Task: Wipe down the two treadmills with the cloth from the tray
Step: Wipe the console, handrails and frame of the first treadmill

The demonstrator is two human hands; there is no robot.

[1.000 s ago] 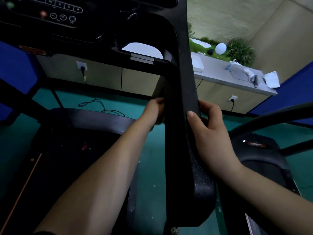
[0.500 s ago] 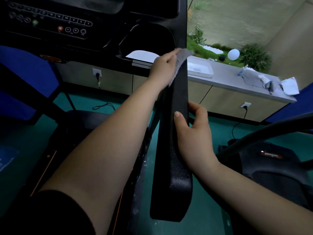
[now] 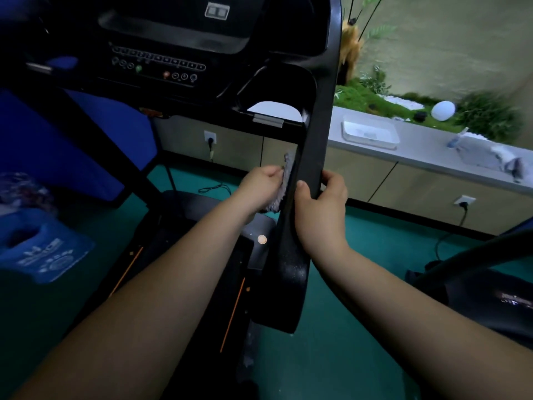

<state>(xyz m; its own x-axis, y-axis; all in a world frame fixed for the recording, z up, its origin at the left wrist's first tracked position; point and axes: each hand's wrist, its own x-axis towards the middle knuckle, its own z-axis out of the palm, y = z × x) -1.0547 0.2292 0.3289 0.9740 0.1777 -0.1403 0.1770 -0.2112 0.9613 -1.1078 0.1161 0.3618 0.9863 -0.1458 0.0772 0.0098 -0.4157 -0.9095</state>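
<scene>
Teal floor [image 3: 331, 370] runs under the near treadmill [image 3: 173, 33], where the right hand [image 3: 321, 210] wraps round its black side rail [image 3: 314, 140] and the left hand [image 3: 259, 183] grips the grey cloth [image 3: 284, 183] pressed on that rail's inner face, second treadmill [image 3: 496, 301] off to the right, white tray [image 3: 372, 141] way back on the counter [image 3: 427, 160].

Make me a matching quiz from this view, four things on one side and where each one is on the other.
1. cloth
2. tray
3. right hand
4. white ball

A. on the counter
B. gripping the treadmill upright
C. among the plants
D. held in the left hand, against the upright

Pairs: 1-D, 2-A, 3-B, 4-C
</scene>
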